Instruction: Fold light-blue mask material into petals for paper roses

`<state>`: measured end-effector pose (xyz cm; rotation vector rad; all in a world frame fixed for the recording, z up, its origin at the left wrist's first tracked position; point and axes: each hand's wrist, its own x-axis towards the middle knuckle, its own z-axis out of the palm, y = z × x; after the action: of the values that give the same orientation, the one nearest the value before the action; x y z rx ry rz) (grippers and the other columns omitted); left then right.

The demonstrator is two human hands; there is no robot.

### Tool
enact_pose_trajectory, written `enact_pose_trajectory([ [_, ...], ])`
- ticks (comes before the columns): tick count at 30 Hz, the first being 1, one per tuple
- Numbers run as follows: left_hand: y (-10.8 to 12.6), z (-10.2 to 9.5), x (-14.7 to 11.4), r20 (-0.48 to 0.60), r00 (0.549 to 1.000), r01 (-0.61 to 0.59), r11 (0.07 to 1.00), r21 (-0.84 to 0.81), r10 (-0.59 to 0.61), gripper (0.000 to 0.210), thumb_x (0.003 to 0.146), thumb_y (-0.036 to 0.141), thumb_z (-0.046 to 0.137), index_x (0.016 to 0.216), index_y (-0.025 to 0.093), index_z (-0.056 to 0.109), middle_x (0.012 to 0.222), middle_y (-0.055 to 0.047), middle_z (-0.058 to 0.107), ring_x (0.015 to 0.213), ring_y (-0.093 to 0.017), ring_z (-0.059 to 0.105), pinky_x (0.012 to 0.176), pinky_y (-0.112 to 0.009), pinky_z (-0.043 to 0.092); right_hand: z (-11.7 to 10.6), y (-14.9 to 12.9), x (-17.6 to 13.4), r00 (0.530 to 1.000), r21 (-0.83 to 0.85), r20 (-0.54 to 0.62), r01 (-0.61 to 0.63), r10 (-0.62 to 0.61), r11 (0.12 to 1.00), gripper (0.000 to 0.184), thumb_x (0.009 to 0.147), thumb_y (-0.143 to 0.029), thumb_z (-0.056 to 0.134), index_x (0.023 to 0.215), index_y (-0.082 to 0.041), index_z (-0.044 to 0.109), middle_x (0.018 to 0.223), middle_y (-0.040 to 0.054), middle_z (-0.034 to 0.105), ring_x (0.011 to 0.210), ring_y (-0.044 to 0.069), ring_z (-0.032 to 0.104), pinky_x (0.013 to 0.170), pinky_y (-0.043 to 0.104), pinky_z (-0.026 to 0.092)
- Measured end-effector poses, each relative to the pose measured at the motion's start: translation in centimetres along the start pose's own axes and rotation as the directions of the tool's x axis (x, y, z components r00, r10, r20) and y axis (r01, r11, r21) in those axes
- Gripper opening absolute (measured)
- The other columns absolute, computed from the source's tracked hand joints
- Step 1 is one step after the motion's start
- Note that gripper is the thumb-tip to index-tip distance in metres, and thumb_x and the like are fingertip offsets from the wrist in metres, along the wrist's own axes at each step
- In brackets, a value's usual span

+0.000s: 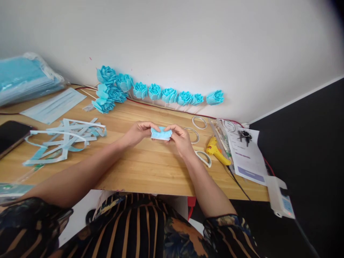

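Between both hands, over the middle of the table, is a small folded piece of light blue face-mask fabric. My left hand pinches its left end, thumb on top and fingers behind. At the right end, my right hand grips the same piece, its thumb lying on the upper edge. The fingers behind the fabric are partly hidden. Close to my right hand lie rolls of white tape and a pair of white-handled scissors, whose blades are not visible.
Several blue fabric flowers on sticks line the wall. Cut mask strips, a flat mask, a bag of masks and a phone lie left. A yellow glue gun, paper, keys and a power strip are right.
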<state>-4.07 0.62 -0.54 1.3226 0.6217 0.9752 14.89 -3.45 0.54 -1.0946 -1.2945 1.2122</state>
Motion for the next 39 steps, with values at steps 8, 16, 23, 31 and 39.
enact_pose_trajectory([
  [8, -0.2, 0.0, 0.0, -0.019, 0.987, -0.156, 0.972, 0.177, 0.162, 0.014, 0.075, 0.028, 0.070, 0.067, 0.017, 0.073, 0.076, -0.005, 0.067, 0.068, -0.015, 0.059, 0.061, -0.025, 0.045, -0.5, 0.2, 0.4, 0.972, 0.082, 0.094, -0.222, 0.214, 0.972, 0.057, 0.083, -0.067, 0.050, 0.115, -0.022, 0.065, 0.073, 0.0014, 0.067, 0.063, 0.015, 0.063, 0.057, 0.028, 0.054],
  [16, -0.4, -0.1, -0.2, -0.102, 0.993, -0.049, 0.997, 0.063, 0.055, 0.025, 0.085, 0.034, 0.059, 0.095, 0.018, 0.074, 0.092, -0.006, 0.070, 0.083, -0.018, 0.061, 0.076, -0.028, 0.047, -0.3, 0.5, 0.0, 0.991, -0.356, -0.053, 0.098, -0.124, 0.929, 0.028, 0.081, -0.048, 0.067, 0.079, -0.020, 0.068, 0.064, -0.0032, 0.057, 0.061, 0.011, 0.051, 0.058, 0.025, 0.040],
  [23, -0.1, -0.2, 0.3, 0.034, 0.999, 0.023, 0.966, 0.256, -0.033, 0.038, 0.072, 0.045, 0.076, 0.094, 0.015, 0.071, 0.087, -0.005, 0.070, 0.080, -0.018, 0.061, 0.073, -0.028, 0.045, 0.3, -0.3, -0.5, 0.962, -0.594, -0.043, 0.192, -0.269, 0.781, 0.018, 0.084, -0.039, 0.064, 0.087, -0.023, 0.072, 0.073, 0.0000, 0.068, 0.066, 0.016, 0.058, 0.064, 0.029, 0.043],
  [31, -0.9, 0.5, -0.1, -0.030, 0.999, -0.024, 0.932, 0.361, 0.038, 0.023, 0.076, 0.037, 0.069, 0.073, 0.016, 0.061, 0.066, 0.000, 0.063, 0.064, -0.014, 0.056, 0.061, -0.025, 0.040, 0.8, -0.5, -0.7, 0.976, -0.500, -0.013, 0.181, -0.216, 0.847, 0.020, 0.078, -0.041, 0.071, 0.085, -0.022, 0.067, 0.077, -0.0006, 0.067, 0.066, 0.015, 0.056, 0.063, 0.027, 0.042],
  [39, -0.6, 0.9, -0.4, 0.000, 0.999, -0.041, 0.926, 0.374, 0.044, 0.022, 0.078, 0.036, 0.068, 0.074, 0.017, 0.057, 0.059, 0.002, 0.057, 0.056, -0.012, 0.054, 0.056, -0.024, 0.038, 0.6, -0.3, -0.6, 0.982, -0.456, -0.050, 0.140, -0.183, 0.879, 0.020, 0.079, -0.041, 0.069, 0.077, -0.021, 0.068, 0.065, -0.0023, 0.061, 0.062, 0.014, 0.051, 0.061, 0.027, 0.040],
])
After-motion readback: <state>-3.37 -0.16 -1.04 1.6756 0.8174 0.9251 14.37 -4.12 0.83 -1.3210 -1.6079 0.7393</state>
